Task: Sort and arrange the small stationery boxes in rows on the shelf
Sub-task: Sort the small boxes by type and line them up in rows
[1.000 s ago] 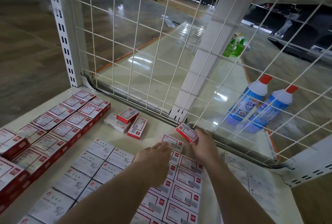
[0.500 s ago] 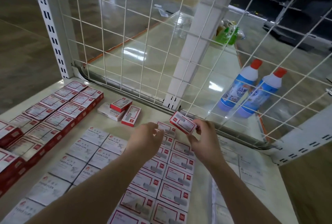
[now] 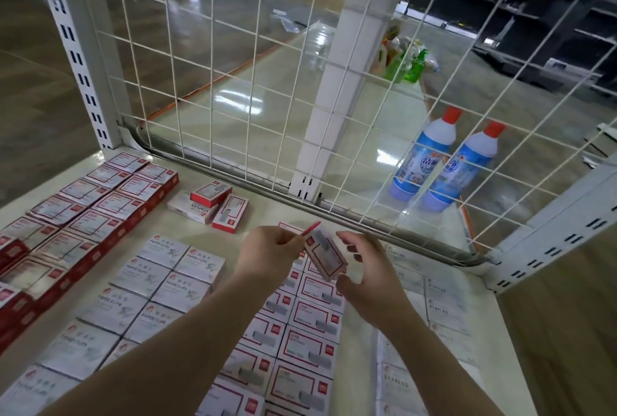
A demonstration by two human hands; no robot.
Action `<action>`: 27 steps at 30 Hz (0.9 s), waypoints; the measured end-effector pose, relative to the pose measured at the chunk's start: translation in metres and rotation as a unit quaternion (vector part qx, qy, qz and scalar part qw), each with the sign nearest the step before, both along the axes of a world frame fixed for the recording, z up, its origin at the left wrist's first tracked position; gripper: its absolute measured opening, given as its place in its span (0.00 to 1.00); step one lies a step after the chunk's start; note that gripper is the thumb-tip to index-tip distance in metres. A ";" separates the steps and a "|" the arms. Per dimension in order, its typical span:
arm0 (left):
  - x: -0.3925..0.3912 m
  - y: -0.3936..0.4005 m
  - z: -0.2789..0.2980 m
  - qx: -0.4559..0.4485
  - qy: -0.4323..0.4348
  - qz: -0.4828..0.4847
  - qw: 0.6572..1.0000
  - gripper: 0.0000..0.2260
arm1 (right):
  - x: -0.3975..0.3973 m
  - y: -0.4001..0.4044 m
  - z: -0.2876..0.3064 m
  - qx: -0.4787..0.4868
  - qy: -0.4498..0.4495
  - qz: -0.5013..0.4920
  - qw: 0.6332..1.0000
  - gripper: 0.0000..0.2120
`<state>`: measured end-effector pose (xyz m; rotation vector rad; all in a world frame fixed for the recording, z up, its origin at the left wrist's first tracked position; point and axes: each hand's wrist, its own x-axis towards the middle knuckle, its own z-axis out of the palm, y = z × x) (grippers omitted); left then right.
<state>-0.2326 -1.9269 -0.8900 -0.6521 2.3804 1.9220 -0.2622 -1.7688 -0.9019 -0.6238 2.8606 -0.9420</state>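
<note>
A small red-and-white staple box (image 3: pixel 323 254) is held tilted above the shelf (image 3: pixel 267 207), between both hands. My left hand (image 3: pixel 267 253) pinches its upper left corner. My right hand (image 3: pixel 369 277) cups its right side, thumb under the lower end and fingers curled near the top. Below lie two rows of red-bordered boxes (image 3: pixel 312 320). White paper clip boxes (image 3: pixel 160 277) form rows to the left, and red boxes (image 3: pixel 96 208) fill the far left. Three loose boxes (image 3: pixel 213 203) lie near the back.
A white wire grid (image 3: pixel 253 88) closes the back of the shelf. Two blue bottles (image 3: pixel 447 161) with red caps stand behind it. Pale staples boxes (image 3: pixel 444 307) lie in a row along the right. A slotted upright (image 3: pixel 75 58) stands at the back left.
The box was in my right hand alone near the grid. It has come back toward me and turned upright-tilted, and my left hand has risen from the rows to pinch its corner.
</note>
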 end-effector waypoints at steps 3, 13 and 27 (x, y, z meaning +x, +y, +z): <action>-0.001 0.001 0.003 -0.071 0.006 -0.067 0.995 0.06 | -0.010 0.000 0.014 -0.025 -0.027 0.007 0.999 0.23; 0.005 0.007 -0.006 -0.048 -0.023 -0.084 0.995 0.14 | -0.013 -0.008 0.022 -0.138 -0.068 -0.056 0.987 0.10; 0.008 0.012 -0.014 0.128 -0.024 0.058 0.990 0.05 | 0.001 -0.004 0.003 -0.268 -0.181 -0.143 0.935 0.19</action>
